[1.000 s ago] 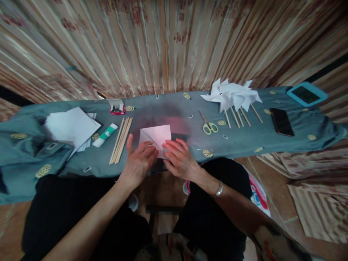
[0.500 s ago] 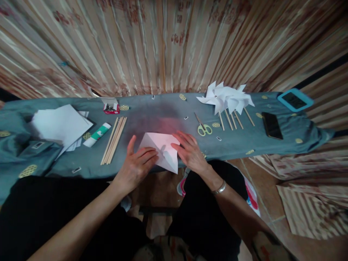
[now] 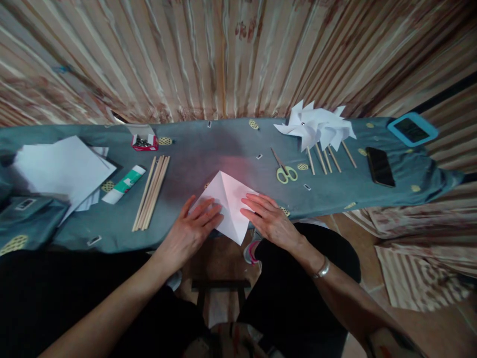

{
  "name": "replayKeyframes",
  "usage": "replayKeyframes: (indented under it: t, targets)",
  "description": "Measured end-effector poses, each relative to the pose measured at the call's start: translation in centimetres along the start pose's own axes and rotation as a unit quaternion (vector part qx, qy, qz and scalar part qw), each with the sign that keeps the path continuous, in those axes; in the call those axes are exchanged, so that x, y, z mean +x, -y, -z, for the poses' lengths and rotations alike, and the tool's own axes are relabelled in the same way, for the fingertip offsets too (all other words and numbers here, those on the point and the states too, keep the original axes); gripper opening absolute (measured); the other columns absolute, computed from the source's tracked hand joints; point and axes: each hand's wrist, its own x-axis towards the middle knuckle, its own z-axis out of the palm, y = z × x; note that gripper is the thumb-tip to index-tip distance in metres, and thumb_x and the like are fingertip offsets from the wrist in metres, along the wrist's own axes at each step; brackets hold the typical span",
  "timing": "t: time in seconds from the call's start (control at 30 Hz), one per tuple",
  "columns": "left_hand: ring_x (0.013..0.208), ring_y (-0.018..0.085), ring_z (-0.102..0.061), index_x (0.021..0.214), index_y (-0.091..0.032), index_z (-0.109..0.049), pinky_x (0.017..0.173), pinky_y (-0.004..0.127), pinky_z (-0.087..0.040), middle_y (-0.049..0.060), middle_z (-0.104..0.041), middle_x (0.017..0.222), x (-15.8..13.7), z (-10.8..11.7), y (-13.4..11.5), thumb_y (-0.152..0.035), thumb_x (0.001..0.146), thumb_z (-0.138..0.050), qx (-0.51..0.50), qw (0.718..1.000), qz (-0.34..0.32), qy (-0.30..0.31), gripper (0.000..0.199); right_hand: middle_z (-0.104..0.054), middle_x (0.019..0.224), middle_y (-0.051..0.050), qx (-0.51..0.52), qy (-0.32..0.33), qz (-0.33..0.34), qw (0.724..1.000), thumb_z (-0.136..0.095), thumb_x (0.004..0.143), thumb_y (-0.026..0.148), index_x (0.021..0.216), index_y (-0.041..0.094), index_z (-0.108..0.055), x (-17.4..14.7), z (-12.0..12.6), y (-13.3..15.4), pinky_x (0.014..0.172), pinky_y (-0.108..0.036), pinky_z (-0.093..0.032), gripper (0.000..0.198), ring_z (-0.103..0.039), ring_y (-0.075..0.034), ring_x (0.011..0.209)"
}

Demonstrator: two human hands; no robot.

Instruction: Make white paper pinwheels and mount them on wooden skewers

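White folded paper (image 3: pixel 229 201) lies under both hands at the near tabletop (image 3: pixel 208 149) edge, one corner overhanging. The left hand (image 3: pixel 190 231) and right hand (image 3: pixel 270 219) press flat on it, fingers spread, grasping nothing. Left of the hands lie wooden sticks (image 3: pixel 151 191); beyond the right hand, scissors (image 3: pixel 285 171).

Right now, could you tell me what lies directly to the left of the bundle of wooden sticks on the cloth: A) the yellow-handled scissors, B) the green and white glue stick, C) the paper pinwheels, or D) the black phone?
B: the green and white glue stick lies just left of the wooden sticks, while the scissors, phone and pinwheels are all far to the right.
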Motion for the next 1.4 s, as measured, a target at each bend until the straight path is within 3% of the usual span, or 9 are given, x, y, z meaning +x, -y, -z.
replayKeyframes:
  t: [0.13,0.37,0.57,0.7,0.83,0.9,1.0,1.2,1.4]
  targets:
    - [0.122,0.025,-0.054,0.114,-0.024,-0.063,0.114,0.061,-0.011,0.002,-0.069,0.120,-0.1,0.1,0.1,-0.011,0.095,-0.039,-0.028,0.999,0.023,-0.021,0.033,-0.068,0.120,-0.008,0.125,0.005,-0.049,0.991,-0.046,0.096,0.020,0.108,0.020,-0.066,0.5,0.4,-0.5,0.101,-0.043,-0.046,0.024,-0.056,-0.021,0.118]
    - [0.089,0.022,-0.064,0.104,-0.017,-0.066,0.089,0.042,-0.044,0.007,-0.073,0.096,0.7,0.6,0.3,-0.023,0.097,-0.040,-0.116,0.986,0.115,-0.028,0.027,-0.071,0.089,-0.003,0.270,-0.033,-0.211,0.939,-0.054,0.092,0.026,0.091,0.020,-0.070,2.0,-0.1,-1.3,0.080,-0.030,-0.049,0.017,-0.063,-0.017,0.084]
    - [0.074,0.019,-0.066,0.092,-0.018,-0.065,0.071,0.030,-0.049,0.005,-0.071,0.084,1.6,0.4,1.2,-0.031,0.096,-0.042,-0.175,0.960,0.214,-0.041,0.027,-0.071,0.080,-0.001,0.282,-0.080,-0.304,0.907,-0.062,0.086,0.031,0.080,0.020,-0.071,3.6,-1.2,-1.7,0.070,-0.026,-0.044,0.015,-0.063,-0.016,0.075]
    - [0.101,0.025,-0.065,0.129,-0.013,-0.050,0.081,0.036,-0.052,0.015,-0.064,0.123,2.1,0.9,0.7,-0.028,0.094,-0.047,-0.125,0.966,0.212,-0.079,0.038,-0.072,0.078,-0.001,0.257,-0.073,-0.330,0.906,-0.061,0.085,0.032,0.082,0.021,-0.072,4.6,-1.1,-1.8,0.066,-0.025,-0.043,0.016,-0.063,-0.016,0.071]
    - [0.137,0.029,-0.039,0.135,-0.016,-0.048,0.106,0.049,-0.037,0.013,-0.047,0.146,2.7,1.1,-1.0,-0.016,0.094,-0.044,-0.013,0.994,0.077,-0.076,0.041,-0.070,0.071,0.000,0.230,-0.046,-0.342,0.910,-0.060,0.086,0.033,0.080,0.020,-0.072,5.3,-0.9,-2.0,0.061,-0.024,-0.041,0.019,-0.060,-0.014,0.062]
    - [0.140,0.026,-0.034,0.135,-0.015,-0.048,0.113,0.048,-0.029,0.010,-0.048,0.145,2.9,0.6,-1.9,-0.015,0.095,-0.042,-0.001,0.998,0.034,-0.059,0.041,-0.069,0.069,0.000,0.210,-0.036,-0.348,0.913,-0.061,0.086,0.034,0.078,0.020,-0.071,5.6,-0.8,-2.0,0.061,-0.024,-0.040,0.019,-0.059,-0.014,0.061]
    - [0.140,0.027,-0.034,0.136,-0.012,-0.047,0.115,0.049,-0.025,0.011,-0.046,0.147,3.0,-0.4,-2.5,-0.025,0.095,-0.045,0.001,0.999,0.042,-0.024,0.043,-0.069,0.070,0.000,0.190,-0.035,-0.358,0.913,-0.062,0.086,0.033,0.079,0.020,-0.070,5.9,-0.8,-1.9,0.063,-0.026,-0.043,0.017,-0.060,-0.015,0.063]
    - [0.143,0.028,-0.029,0.142,-0.011,-0.040,0.117,0.049,-0.019,0.012,-0.038,0.151,3.0,-1.3,-2.4,-0.044,0.092,-0.050,-0.023,0.997,0.069,0.017,0.061,-0.071,0.100,-0.008,0.174,-0.084,-0.303,0.933,-0.064,0.083,0.021,0.075,0.019,-0.065,6.2,-1.4,-2.0,0.089,-0.033,-0.046,0.009,-0.064,-0.021,0.095]
    - [0.144,0.030,-0.024,0.146,-0.010,-0.033,0.117,0.051,-0.018,0.013,-0.033,0.154,3.0,-1.8,-2.0,-0.051,0.093,-0.045,-0.019,0.997,0.075,0.025,0.068,-0.070,0.097,-0.008,0.166,-0.083,-0.301,0.935,-0.064,0.083,0.020,0.072,0.019,-0.062,6.4,-1.7,-2.5,0.089,-0.034,-0.047,0.011,-0.063,-0.021,0.093]
